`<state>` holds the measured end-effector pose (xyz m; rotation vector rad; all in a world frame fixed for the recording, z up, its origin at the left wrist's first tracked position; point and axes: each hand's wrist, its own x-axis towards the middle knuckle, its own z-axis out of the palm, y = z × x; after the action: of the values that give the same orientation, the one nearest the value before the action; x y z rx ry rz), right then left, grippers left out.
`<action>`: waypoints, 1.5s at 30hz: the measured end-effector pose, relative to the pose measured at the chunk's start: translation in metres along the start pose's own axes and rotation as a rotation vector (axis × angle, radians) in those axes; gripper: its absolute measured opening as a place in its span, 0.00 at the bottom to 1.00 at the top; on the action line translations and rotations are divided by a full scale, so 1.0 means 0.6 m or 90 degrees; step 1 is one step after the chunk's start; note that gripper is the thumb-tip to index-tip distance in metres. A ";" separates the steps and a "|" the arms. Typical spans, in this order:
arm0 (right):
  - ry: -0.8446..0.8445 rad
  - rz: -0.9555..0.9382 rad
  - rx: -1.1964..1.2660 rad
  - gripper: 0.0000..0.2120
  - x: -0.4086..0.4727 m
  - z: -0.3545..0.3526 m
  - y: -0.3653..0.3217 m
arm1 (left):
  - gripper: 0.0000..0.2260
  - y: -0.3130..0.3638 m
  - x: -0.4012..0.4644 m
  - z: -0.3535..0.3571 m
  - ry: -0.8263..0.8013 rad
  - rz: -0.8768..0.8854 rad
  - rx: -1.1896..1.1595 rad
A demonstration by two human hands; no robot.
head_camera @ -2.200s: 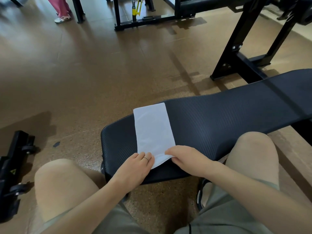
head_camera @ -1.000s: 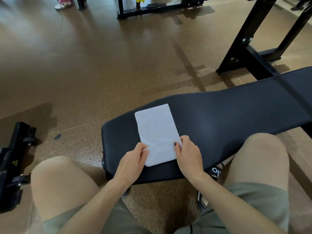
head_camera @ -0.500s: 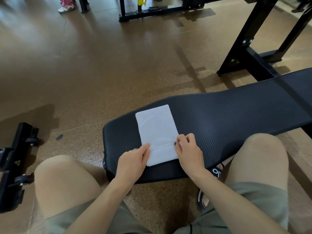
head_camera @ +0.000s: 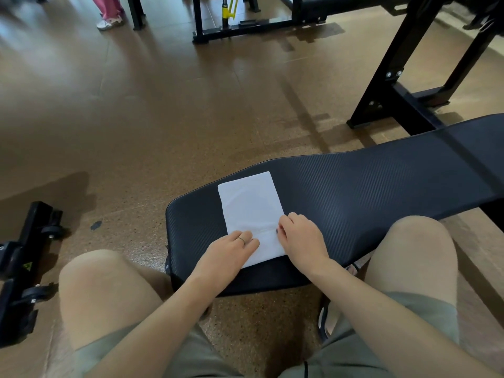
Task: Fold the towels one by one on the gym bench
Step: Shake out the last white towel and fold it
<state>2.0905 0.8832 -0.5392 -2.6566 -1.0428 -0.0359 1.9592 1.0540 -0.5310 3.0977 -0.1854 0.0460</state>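
A white towel (head_camera: 251,205), folded into a narrow strip, lies across the near left end of the black padded gym bench (head_camera: 381,184). Its near end is turned over, and the flap's edge shows as a line between my hands. My left hand (head_camera: 229,255), with a ring on one finger, rests flat on the towel's near left part, fingers straight. My right hand (head_camera: 302,238) sits at the towel's right edge with its fingers curled and its thumb tip on the flap's edge, pinching it. My hands hide the near corners of the towel.
My bare knees flank the bench end. A black wheeled equipment base (head_camera: 24,268) lies on the brown floor at the left. A black rack frame (head_camera: 395,91) stands behind the bench at the right. More machine frames (head_camera: 240,25) and a person's feet (head_camera: 109,21) are far back.
The near end of the towel has been folded over. My left hand has slid onto the flap and flattened, and my right hand has stayed at the right edge.
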 end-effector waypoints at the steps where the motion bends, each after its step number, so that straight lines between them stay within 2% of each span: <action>1: 0.007 -0.027 -0.011 0.05 0.000 -0.002 0.004 | 0.20 -0.006 -0.003 0.000 -0.005 0.007 -0.018; 3: 0.004 -0.085 -0.043 0.04 -0.002 -0.007 0.008 | 0.13 -0.015 -0.012 -0.005 -0.008 0.022 -0.055; 5: 0.004 -0.158 -0.052 0.03 -0.006 -0.014 0.017 | 0.18 -0.017 -0.017 -0.013 -0.029 0.026 -0.080; 8: -0.035 -0.278 -0.043 0.11 -0.015 -0.036 0.032 | 0.24 -0.016 -0.018 -0.017 -0.079 0.026 -0.074; 12: -0.142 -0.371 -0.086 0.18 -0.019 -0.050 0.048 | 0.23 -0.007 -0.008 -0.015 -0.073 -0.011 -0.074; 14: -0.145 -0.375 -0.098 0.17 -0.014 -0.042 0.052 | 0.20 -0.001 -0.002 -0.015 -0.059 -0.023 -0.067; 16: -0.139 -0.348 -0.066 0.17 -0.009 -0.037 0.053 | 0.15 0.003 0.001 -0.023 -0.033 -0.070 -0.108; 18: -0.131 -0.276 0.038 0.15 -0.002 -0.041 0.051 | 0.13 -0.001 0.006 -0.033 -0.013 -0.161 -0.201; 22: -0.187 -0.009 0.320 0.08 0.025 -0.065 0.036 | 0.09 -0.028 0.014 -0.040 0.003 -0.320 -0.436; 25: -0.222 0.111 0.406 0.08 0.054 -0.076 0.027 | 0.04 -0.039 0.015 -0.035 0.049 -0.383 -0.530; 28: -0.232 0.192 0.469 0.09 0.078 -0.072 0.022 | 0.03 -0.036 0.013 -0.028 0.086 -0.449 -0.613; 34: -0.230 0.250 0.441 0.07 0.100 -0.043 0.019 | 0.05 -0.031 0.030 -0.016 0.127 -0.547 -0.613; 45: -0.198 0.231 0.452 0.07 0.086 -0.021 0.024 | 0.05 -0.051 0.040 -0.002 0.098 -0.544 -0.532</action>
<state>2.1391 0.9039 -0.5241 -2.1670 -0.4882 0.7027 1.9867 1.0816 -0.5299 2.1015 0.8714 0.1333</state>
